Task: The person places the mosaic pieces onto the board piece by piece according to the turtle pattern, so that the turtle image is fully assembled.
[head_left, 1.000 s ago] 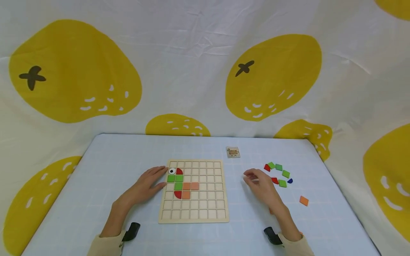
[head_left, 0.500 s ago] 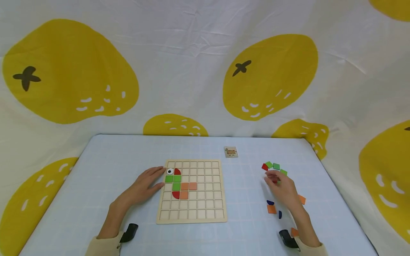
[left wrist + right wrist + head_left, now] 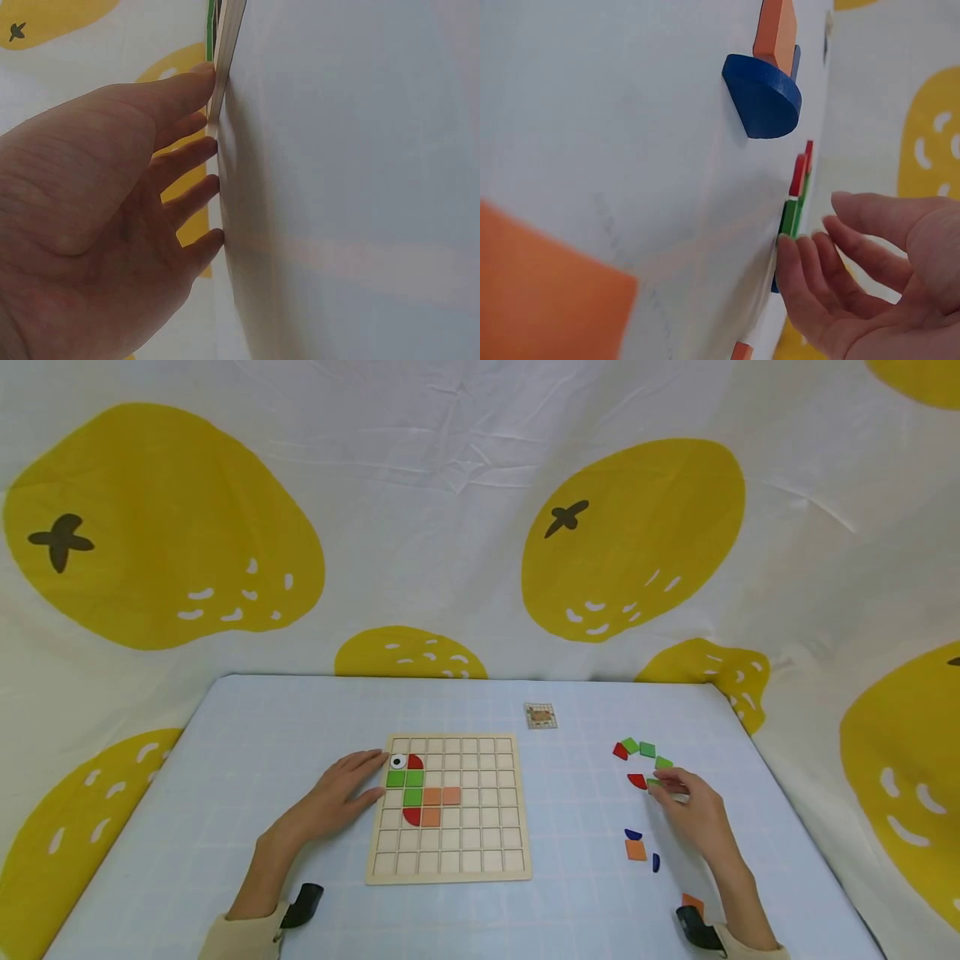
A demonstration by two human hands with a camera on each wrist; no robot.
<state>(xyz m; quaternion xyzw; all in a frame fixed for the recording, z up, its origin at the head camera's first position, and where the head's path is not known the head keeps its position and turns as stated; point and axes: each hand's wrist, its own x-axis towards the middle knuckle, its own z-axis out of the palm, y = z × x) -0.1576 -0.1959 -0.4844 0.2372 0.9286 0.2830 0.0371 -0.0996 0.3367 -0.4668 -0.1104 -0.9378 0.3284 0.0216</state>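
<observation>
A wooden grid board [image 3: 487, 841] lies on the table, bearing an eye tile [image 3: 398, 762] and several red, green and orange tiles. My left hand [image 3: 337, 802] rests at its left edge, fingertips and thumb touching the rim; the left wrist view shows these fingers extended. My right hand [image 3: 693, 810] is over the loose pieces at the right, by a green square tile [image 3: 652, 783] that it partly hides. In the right wrist view its thumb and fingers stand apart with nothing between them. A red quarter-round tile [image 3: 637, 782] lies just left of it.
Several green tiles [image 3: 647, 749] and a red tile [image 3: 620, 750] lie farther back. Two dark blue half-round pieces [image 3: 633, 834] and an orange square [image 3: 635, 851] are nearer the front; another orange square [image 3: 693, 905] is by the right wrist. A small picture card [image 3: 540, 716] lies behind the board.
My right hand has moved right over the loose pieces, uncovering the blue pieces and an orange square at the front. My left hand stays at the board's edge. The view has shifted slightly.
</observation>
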